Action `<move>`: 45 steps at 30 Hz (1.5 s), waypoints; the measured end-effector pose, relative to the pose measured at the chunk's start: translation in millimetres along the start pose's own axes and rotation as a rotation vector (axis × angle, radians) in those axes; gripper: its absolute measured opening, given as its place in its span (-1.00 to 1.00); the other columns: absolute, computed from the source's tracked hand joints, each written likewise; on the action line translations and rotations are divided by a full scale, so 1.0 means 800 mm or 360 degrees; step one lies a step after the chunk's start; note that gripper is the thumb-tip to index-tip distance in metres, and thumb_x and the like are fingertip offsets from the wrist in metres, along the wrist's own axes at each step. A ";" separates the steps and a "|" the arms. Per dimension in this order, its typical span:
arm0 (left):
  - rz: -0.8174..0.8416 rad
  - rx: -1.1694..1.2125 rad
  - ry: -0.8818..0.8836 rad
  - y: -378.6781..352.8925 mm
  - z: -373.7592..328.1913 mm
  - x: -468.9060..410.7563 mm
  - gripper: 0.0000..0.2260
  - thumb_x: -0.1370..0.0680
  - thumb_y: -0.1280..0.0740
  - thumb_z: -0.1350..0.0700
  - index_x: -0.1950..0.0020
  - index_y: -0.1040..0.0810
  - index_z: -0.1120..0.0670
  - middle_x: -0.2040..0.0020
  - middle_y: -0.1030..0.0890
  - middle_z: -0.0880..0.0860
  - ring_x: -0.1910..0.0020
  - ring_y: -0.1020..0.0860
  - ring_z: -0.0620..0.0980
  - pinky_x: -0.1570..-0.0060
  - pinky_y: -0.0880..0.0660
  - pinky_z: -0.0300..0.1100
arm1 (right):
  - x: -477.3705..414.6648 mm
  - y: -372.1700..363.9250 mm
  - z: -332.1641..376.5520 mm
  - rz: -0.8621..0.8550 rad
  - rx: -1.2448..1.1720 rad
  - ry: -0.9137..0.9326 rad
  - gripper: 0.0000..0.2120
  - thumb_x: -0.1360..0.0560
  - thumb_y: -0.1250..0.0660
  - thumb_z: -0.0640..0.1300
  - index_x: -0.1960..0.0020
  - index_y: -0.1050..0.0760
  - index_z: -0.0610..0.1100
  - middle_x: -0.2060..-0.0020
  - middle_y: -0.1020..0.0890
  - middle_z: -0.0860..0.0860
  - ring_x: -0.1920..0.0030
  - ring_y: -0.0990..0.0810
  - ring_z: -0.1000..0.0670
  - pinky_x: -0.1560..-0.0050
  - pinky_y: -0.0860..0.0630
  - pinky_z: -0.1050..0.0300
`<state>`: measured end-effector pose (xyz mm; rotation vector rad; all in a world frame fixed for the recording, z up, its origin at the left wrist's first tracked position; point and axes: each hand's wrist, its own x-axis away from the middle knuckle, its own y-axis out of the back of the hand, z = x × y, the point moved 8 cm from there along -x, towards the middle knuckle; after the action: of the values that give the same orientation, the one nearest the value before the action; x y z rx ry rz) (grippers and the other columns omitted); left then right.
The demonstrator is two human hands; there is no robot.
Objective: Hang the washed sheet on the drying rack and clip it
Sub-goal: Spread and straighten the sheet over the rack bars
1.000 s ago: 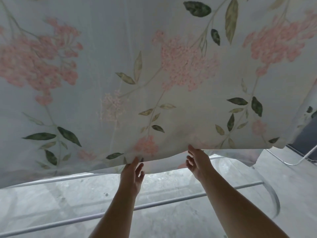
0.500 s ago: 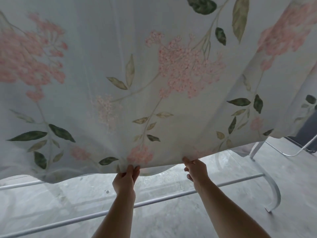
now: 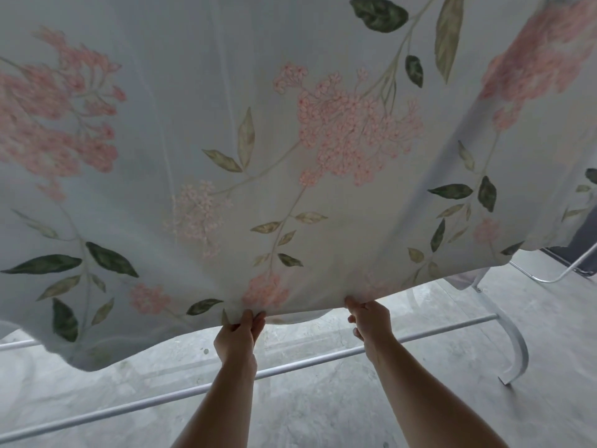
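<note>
Pulled lower since a second ago. Pinching sheet (image 3: pixel 290 156) hem with left hand (image 3: pixel 237 337) and right hand (image 3: pixel 370 324); tug evenly, keeping hem level and smooth over rack (image 3: pixel 307 362).

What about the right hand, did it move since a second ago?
Yes. The right hand, gripping the pale floral fabric sheet, moved down toward the white metal rack bar.
</note>
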<state>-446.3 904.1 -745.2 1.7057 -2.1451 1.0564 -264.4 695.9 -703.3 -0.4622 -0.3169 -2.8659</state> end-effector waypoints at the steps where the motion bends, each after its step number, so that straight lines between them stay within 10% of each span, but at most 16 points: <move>1: -0.0007 -0.0011 0.0003 0.001 0.003 0.000 -0.95 -0.51 -0.35 0.33 0.06 -0.53 0.30 0.42 -0.65 0.11 0.42 -0.65 -0.01 0.31 -0.62 -0.21 | 0.000 0.001 -0.005 -0.0008 0.0003 -0.0010 -0.82 -0.47 -0.38 -0.15 0.27 -0.52 -0.20 0.43 -0.48 -0.07 0.38 -0.39 -0.02 0.46 -0.22 0.13; 10: -0.0088 -0.0027 0.0025 0.006 0.007 0.000 -0.81 -0.51 -0.34 0.37 -0.12 -0.47 0.31 0.17 -0.60 0.23 0.49 -0.63 -0.02 0.34 -0.62 -0.19 | 0.007 0.001 -0.024 -0.0017 -0.0051 -0.0038 -0.83 -0.46 -0.37 -0.16 0.26 -0.53 -0.24 0.44 -0.48 -0.05 0.43 -0.43 0.06 0.40 -0.28 0.15; 16: -0.0120 -0.0087 0.0018 0.017 0.019 0.009 -0.84 -0.52 -0.33 0.35 -0.09 -0.48 0.24 0.45 -0.63 0.09 0.51 -0.62 -0.04 0.31 -0.61 -0.18 | 0.012 0.006 -0.040 0.0018 -0.0058 -0.0072 -0.77 -0.45 -0.37 -0.15 0.19 -0.56 -0.35 0.40 -0.50 -0.09 0.47 -0.44 0.06 0.41 -0.30 0.15; 22: 0.0196 -0.0429 0.0368 -0.016 0.047 0.035 -0.66 -0.58 -0.31 0.05 -0.22 -0.37 0.25 -0.10 -0.49 0.23 0.15 -0.59 0.17 0.15 -0.56 0.01 | 0.021 0.066 -0.043 0.0061 -0.0339 -0.0151 -0.85 -0.50 -0.36 -0.06 -0.03 -0.53 -0.09 0.11 -0.65 0.01 0.26 -0.57 0.06 0.36 -0.44 0.23; 31: 0.0705 -0.1171 0.0390 -0.168 0.103 0.193 -0.83 -0.61 -0.19 0.14 0.02 -0.53 0.18 0.10 -0.62 0.10 0.17 -0.61 0.08 0.21 -0.51 -0.10 | 0.023 0.266 0.014 -0.0103 -0.0479 -0.0070 -0.84 -0.54 -0.30 -0.10 -0.09 -0.53 -0.11 0.04 -0.64 -0.03 0.15 -0.58 0.00 0.14 -0.48 0.10; 39: 0.0820 -0.0582 0.0408 -0.298 0.219 0.230 -0.88 -0.56 -0.31 0.19 -0.06 -0.56 0.18 0.03 -0.64 0.11 0.07 -0.62 0.06 0.16 -0.53 -0.09 | -0.023 0.370 0.025 -0.0275 -0.0475 -0.0068 -0.90 -0.54 -0.30 -0.09 0.01 -0.55 -0.08 0.07 -0.66 -0.01 0.15 -0.59 0.00 0.15 -0.49 0.11; 45: 0.0825 -0.0493 0.0371 -0.375 0.333 0.222 -0.48 -0.47 -0.44 0.17 -0.38 -0.34 0.02 -0.20 -0.53 0.08 -0.16 -0.53 0.06 -0.10 -0.51 0.01 | -0.108 0.421 0.015 -0.0306 -0.0432 -0.0111 -0.91 -0.54 -0.31 -0.07 0.00 -0.55 -0.05 0.06 -0.67 0.01 0.11 -0.61 -0.01 0.22 -0.48 0.14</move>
<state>-156.9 575.4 -717.4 0.8666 -2.4877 0.9080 -96.5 393.6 -661.6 -0.6120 0.0208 -3.1004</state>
